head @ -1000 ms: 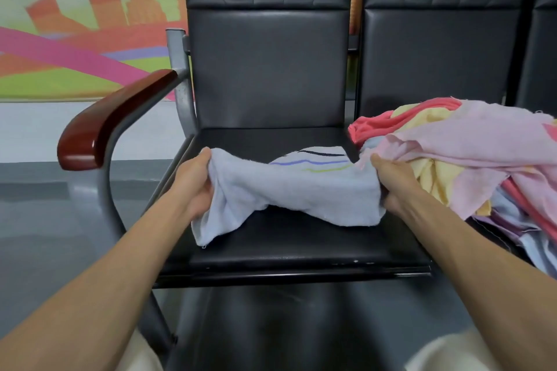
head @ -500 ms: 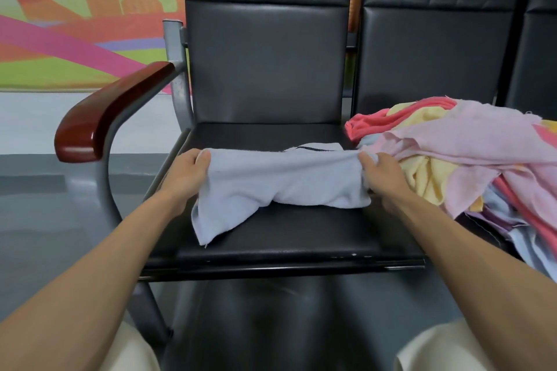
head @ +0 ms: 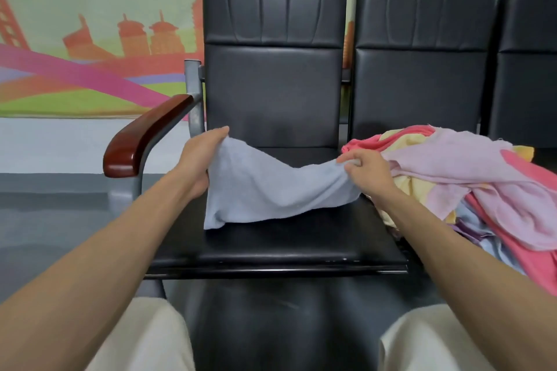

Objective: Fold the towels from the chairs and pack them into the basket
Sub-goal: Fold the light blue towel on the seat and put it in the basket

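Left hand point(head: 200, 159) grips one end of the pale blue towel point(head: 271, 190), right hand point(head: 366, 172) pinches the other; cloth sags between, lower corner on the black chair seat point(head: 271, 250). Heap of towels point(head: 452, 166) on the next seat (just beside the right hand). Versus half a second ago: both ends raised higher, striped part out of sight

Black padded chair seat point(head: 286, 250), with a wooden armrest point(head: 144, 135) on its left side. Pale blue towel point(head: 271, 190): lower edge rests on the seat, upper part raised off it. Neighbouring chair point(head: 422, 84) to the right carries a heap of towels point(head: 482, 175) in pink, yellow and lilac, reaching the first seat's right edge.
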`<action>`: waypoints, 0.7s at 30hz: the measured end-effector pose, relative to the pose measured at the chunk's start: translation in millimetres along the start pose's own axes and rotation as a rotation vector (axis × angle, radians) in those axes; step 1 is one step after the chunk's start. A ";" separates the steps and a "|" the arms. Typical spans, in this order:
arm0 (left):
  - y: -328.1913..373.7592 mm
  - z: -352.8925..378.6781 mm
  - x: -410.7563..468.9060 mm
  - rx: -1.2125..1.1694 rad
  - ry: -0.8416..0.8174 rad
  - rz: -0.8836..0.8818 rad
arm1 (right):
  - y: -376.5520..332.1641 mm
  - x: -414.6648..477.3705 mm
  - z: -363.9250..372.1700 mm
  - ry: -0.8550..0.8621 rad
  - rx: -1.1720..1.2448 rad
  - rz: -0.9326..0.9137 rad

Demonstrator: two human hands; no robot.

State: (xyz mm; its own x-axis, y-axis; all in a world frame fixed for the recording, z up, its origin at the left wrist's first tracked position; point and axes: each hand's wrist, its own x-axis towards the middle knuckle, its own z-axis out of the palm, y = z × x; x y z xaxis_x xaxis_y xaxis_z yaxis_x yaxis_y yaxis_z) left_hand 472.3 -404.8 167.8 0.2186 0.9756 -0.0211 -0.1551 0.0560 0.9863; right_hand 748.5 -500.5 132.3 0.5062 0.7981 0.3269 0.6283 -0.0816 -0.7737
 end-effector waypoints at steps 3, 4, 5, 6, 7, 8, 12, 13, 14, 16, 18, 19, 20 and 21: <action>26.4 2.9 -17.5 0.049 -0.010 0.122 | -21.9 -13.5 -18.0 0.038 -0.151 -0.096; 35.7 3.2 -24.2 0.049 -0.030 0.160 | -29.2 -16.3 -24.8 0.041 -0.075 -0.075; 44.8 3.2 -31.1 0.041 -0.058 0.191 | -37.5 -18.6 -31.9 0.033 0.066 -0.037; 53.0 3.1 -38.1 0.012 -0.089 0.209 | -47.0 -21.7 -40.1 0.014 0.234 0.008; 61.1 3.0 -45.9 -0.019 -0.117 0.221 | -57.7 -25.9 -49.6 -0.006 0.385 0.042; 69.1 2.4 -54.1 -0.052 -0.144 0.229 | -67.4 -29.8 -59.1 -0.016 0.508 0.063; 95.2 -1.2 -82.8 -0.216 -0.252 0.294 | -99.7 -44.2 -96.0 -0.004 0.950 0.111; 100.2 -3.0 -86.6 -0.273 -0.260 0.306 | -105.1 -47.2 -104.3 -0.005 1.054 0.109; 104.7 -4.4 -90.8 -0.345 -0.278 0.304 | -108.8 -49.6 -111.5 -0.008 1.145 0.104; 110.1 -8.9 -96.2 -0.424 -0.285 0.307 | -111.8 -52.3 -123.7 -0.007 1.249 0.071; 109.4 -11.3 -98.8 -0.363 -0.230 0.304 | -110.6 -54.4 -130.5 -0.006 1.234 0.036; 106.6 -12.5 -99.3 -0.304 -0.192 0.285 | -108.3 -55.6 -131.4 -0.014 1.184 0.026; 101.9 -12.3 -99.1 -0.248 -0.161 0.257 | -104.6 -56.6 -130.5 -0.038 1.127 0.022; 95.5 -13.9 -96.7 -0.180 -0.110 0.241 | -98.7 -56.2 -127.6 -0.066 1.075 0.031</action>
State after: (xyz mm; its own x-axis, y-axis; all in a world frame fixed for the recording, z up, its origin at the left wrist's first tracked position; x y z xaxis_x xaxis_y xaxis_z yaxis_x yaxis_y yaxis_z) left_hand 423.0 -490.9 261.7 0.2564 0.9369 0.2376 -0.3814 -0.1278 0.9155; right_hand 733.4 -613.5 259.6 0.4596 0.8382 0.2934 -0.2495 0.4390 -0.8632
